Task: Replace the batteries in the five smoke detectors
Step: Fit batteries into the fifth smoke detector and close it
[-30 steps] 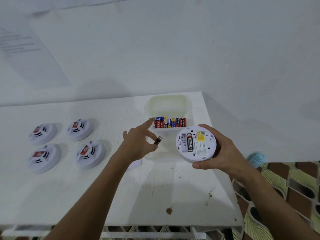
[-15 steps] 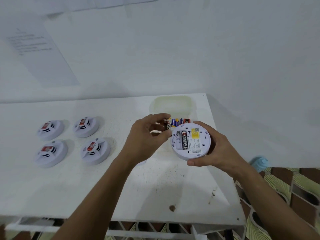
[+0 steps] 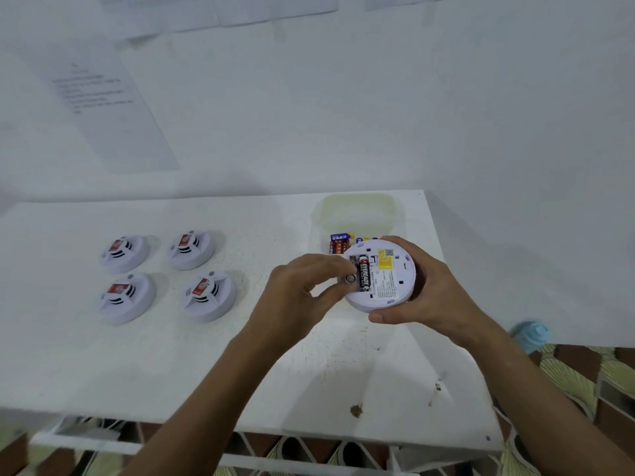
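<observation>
Head view: your white table point(image 3: 171, 372) meets a white wall, its right edge dropping to patterned floor, four detectors point(image 3: 165, 276) left, bare tabletop near you, while your right hand point(image 3: 426, 290) grips the upturned detector point(image 3: 388, 280) and left hand point(image 3: 305, 290) pinches a battery point(image 3: 350, 278) at its compartment.

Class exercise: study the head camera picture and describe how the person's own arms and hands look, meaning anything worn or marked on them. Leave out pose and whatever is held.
Both forearms are bare up to the bottom edge of the picture, with no sleeve in view. The left hand and the right hand wear no gloves. No watch, bracelet or ring shows on the visible sides, and no markings can be made out.
</observation>
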`<state>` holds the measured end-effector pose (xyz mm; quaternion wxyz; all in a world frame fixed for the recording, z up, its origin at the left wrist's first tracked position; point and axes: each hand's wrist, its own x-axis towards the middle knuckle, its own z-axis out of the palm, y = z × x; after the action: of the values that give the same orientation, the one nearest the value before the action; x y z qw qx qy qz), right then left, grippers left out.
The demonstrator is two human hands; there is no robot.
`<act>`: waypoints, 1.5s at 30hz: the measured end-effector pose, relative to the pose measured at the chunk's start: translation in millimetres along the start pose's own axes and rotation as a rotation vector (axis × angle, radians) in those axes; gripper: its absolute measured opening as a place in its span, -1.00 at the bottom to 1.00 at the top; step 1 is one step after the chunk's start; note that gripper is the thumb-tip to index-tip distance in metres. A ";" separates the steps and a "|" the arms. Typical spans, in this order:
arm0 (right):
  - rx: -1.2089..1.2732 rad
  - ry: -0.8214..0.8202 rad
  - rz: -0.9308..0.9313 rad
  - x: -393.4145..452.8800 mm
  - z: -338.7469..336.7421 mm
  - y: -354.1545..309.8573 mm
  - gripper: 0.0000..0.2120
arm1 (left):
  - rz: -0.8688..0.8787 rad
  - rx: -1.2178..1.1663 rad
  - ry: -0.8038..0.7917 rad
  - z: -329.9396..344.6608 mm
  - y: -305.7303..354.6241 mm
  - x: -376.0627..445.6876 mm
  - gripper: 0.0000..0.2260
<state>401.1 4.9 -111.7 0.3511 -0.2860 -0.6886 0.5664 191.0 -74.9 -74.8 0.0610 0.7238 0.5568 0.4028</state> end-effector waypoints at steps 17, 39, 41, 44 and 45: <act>-0.007 -0.057 0.020 10.1 31.3 -6.6 -0.14 | -0.604 -0.571 -0.266 -28.9 -14.4 -1.2 -0.22; -0.035 -0.069 0.073 17.4 32.0 4.0 -0.11 | -0.737 0.149 -0.419 -27.1 -98.3 -44.6 -0.29; -0.052 -0.065 0.084 16.4 28.8 4.9 -0.07 | -0.690 0.265 -0.519 -19.9 -105.9 -48.3 -0.19; -0.076 -0.079 0.100 16.1 27.4 6.1 -0.08 | -0.662 0.338 -0.542 -13.1 -113.1 -50.4 -0.16; -0.079 -0.089 0.100 15.8 27.5 6.4 -0.08 | -0.673 0.339 -0.539 -12.4 -115.4 -50.7 -0.16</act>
<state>369.6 2.7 -118.5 0.2800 -0.3082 -0.7100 0.5679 92.7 -79.7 -154.6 0.2118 0.5815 0.7831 0.0613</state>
